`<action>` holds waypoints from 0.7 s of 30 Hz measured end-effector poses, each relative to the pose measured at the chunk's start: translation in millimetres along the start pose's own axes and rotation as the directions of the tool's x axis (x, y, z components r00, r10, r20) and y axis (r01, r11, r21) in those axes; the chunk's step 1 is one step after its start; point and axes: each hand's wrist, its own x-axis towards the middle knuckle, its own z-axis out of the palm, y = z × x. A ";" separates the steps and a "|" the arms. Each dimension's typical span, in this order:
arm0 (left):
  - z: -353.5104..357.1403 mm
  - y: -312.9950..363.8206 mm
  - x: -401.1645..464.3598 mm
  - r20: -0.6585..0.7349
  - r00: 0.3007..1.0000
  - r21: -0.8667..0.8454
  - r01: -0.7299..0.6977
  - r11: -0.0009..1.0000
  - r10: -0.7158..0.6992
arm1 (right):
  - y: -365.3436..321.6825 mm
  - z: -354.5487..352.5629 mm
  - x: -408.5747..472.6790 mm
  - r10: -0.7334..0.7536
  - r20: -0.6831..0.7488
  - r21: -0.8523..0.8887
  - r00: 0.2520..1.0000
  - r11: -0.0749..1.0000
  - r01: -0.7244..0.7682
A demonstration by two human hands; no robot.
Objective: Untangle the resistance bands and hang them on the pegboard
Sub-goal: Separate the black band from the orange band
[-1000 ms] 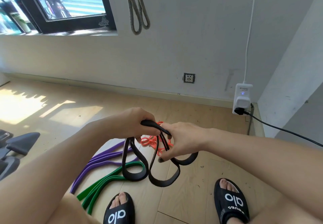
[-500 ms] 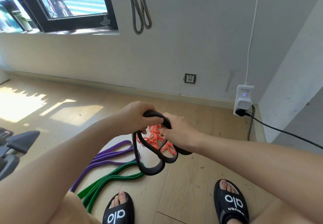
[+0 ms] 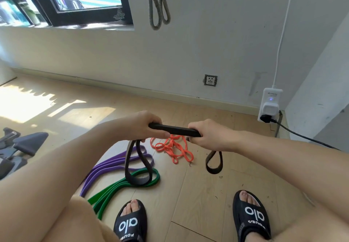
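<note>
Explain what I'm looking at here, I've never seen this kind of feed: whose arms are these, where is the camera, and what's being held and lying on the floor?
There is no machine here. The camera sits on a person's head and looks forward and down, so the two bare arms and the slippered feet are their own. The left hand and the right hand each grip the black band, drawn straight between them, with a loop hanging below each hand. On the wooden floor lie a purple band, a green band and an orange band in a tangle. A grey band already hangs on the wall above; what it hangs from is out of view.
</note>
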 end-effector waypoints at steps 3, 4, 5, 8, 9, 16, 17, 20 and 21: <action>5.7 -2.8 3.8 0.040 0.999 0.012 -0.013 1.000 0.012 | -1.8 -1.3 2.1 0.011 0.045 -0.060 0.999 0.998 -0.008; 8.0 -2.5 5.1 0.051 0.999 0.017 -0.019 1.000 0.018 | -1.2 -2.9 1.7 0.014 0.051 -0.080 0.999 0.997 -0.010; 10.1 -2.2 6.5 0.056 0.998 0.034 -0.024 0.999 0.022 | 0.5 -4.7 1.7 0.021 0.052 -0.092 0.998 0.996 -0.016; 14.7 -1.5 11.3 0.055 0.997 0.123 -0.062 0.991 0.056 | 10.6 -12.2 1.1 0.079 0.066 -0.047 0.995 0.996 -0.076; 16.2 -2.1 13.5 0.059 0.996 0.139 -0.071 0.988 0.063 | 16.0 -14.8 1.0 0.098 0.073 -0.033 0.992 0.995 -0.096; 32.1 -2.6 49.0 0.107 0.992 0.041 -0.064 0.997 0.059 | 56.7 -30.0 -7.6 0.144 0.110 -0.013 0.983 0.990 -0.144; 35.6 -0.6 56.1 0.130 0.990 0.016 -0.054 0.998 0.051 | 65.9 -30.5 -8.5 0.164 0.108 -0.026 0.981 0.986 -0.162; 52.4 1.2 83.7 0.189 0.981 0.006 -0.036 0.999 0.034 | 100.6 -29.5 -10.4 0.237 0.103 -0.017 0.966 0.972 -0.236; 61.0 1.1 96.0 0.205 0.978 0.026 -0.038 0.999 0.032 | 114.2 -26.8 -10.4 0.258 0.107 0.017 0.960 0.965 -0.261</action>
